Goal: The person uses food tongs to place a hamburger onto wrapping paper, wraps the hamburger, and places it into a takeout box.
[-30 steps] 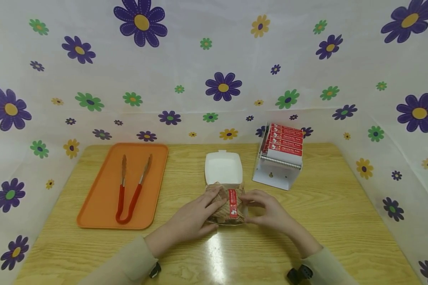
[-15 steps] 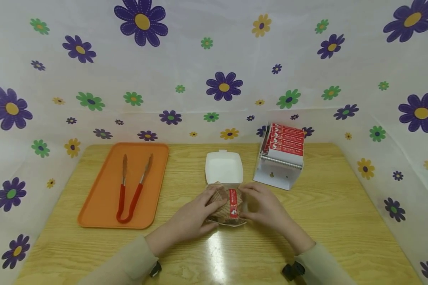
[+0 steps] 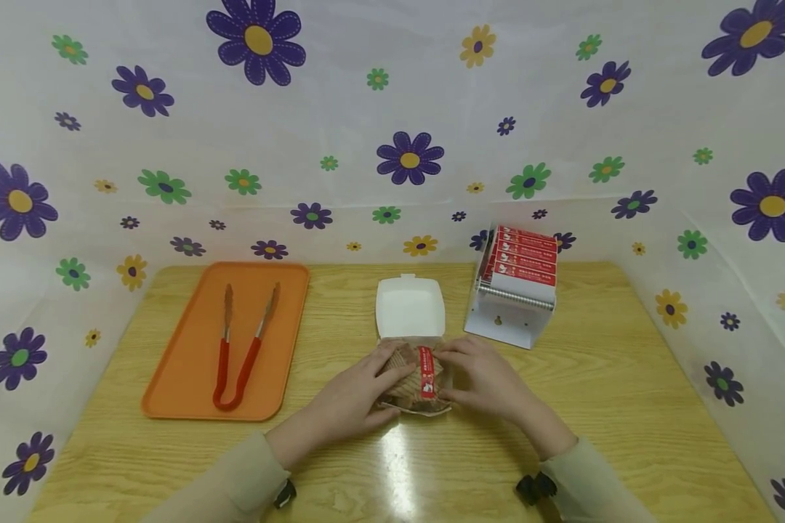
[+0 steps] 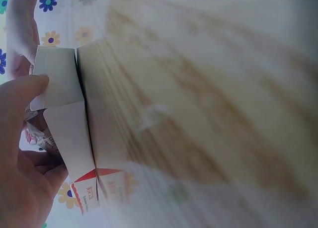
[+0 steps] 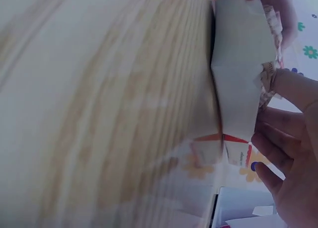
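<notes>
Packing a wrapped item in a paper box, seen from the head and both wrists. At table centre a white paper box stands with its hinged lid thrown back toward 12 o'clock; in its base sits a wrapped parcel in brown-patterned paper, across which a red sticker already runs from 12 to 6 o'clock. The left hand cups the parcel and the box from 9 o'clock, fingers curled over the wrap; in the left wrist view its thumb lies on the box wall. The right hand grasps the same bundle from 3 o'clock, and the right wrist view shows its fingers bent around the box side with crumpled paper edge showing above. Judged from this arrangement, wrapping and sealing appear complete and the parcel is seated in the box; what remains seems to be tucking the paper down and closing the lid, which is not yet folded over. At 2 o'clock from the box, a white sticker dispenser carries further red labels; at 9 o'clock, well apart, an orange tray holds red-handled tongs. All rests on a wooden table.
</notes>
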### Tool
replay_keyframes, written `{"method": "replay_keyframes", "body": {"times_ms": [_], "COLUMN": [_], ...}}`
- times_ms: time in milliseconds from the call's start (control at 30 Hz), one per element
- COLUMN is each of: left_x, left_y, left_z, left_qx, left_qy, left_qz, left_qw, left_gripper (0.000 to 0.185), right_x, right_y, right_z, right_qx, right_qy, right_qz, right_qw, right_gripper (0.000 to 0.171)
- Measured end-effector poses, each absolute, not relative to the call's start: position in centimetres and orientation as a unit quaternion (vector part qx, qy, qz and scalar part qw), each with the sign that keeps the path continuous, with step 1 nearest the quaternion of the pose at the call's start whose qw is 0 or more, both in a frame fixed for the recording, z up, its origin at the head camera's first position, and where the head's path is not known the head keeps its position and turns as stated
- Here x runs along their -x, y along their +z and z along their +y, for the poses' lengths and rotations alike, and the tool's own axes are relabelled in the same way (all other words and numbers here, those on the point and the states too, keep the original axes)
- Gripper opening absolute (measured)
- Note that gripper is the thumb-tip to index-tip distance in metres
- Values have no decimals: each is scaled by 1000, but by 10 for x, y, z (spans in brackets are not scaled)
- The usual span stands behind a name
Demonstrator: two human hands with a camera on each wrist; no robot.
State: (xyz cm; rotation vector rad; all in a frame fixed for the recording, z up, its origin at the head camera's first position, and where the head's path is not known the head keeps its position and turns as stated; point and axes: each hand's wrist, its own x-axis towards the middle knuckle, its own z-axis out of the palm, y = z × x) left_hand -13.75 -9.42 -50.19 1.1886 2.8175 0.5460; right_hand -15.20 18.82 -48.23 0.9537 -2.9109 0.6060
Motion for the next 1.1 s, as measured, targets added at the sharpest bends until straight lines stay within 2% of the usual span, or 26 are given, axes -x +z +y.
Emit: {"method": "replay_keyframes", "body": {"times_ms": [367, 667, 967, 1100], "left_x": [142, 141, 143, 144], "left_y": [-502, -503, -505, -505], "left_z": [-99, -101, -103, -103], "left_qx": [-374, -376, -377, -384], "left_qy": [190, 199, 216, 220], "left_qz": [907, 904, 900, 897], "left_qw": [32, 47, 34, 29], "left_gripper": [82, 65, 58, 59], "right_x": [159, 160, 159, 162], "right_y": [-489, -487, -483, -480], "right_z": [184, 180, 187, 184], "right_qx": [-289, -286, -296, -294], "right_qy": [199, 201, 234, 231], "right_qz": [-936, -937, -925, -927], "right_qw": [3, 18, -42, -31], "right_gripper": [64, 63, 76, 74]}}
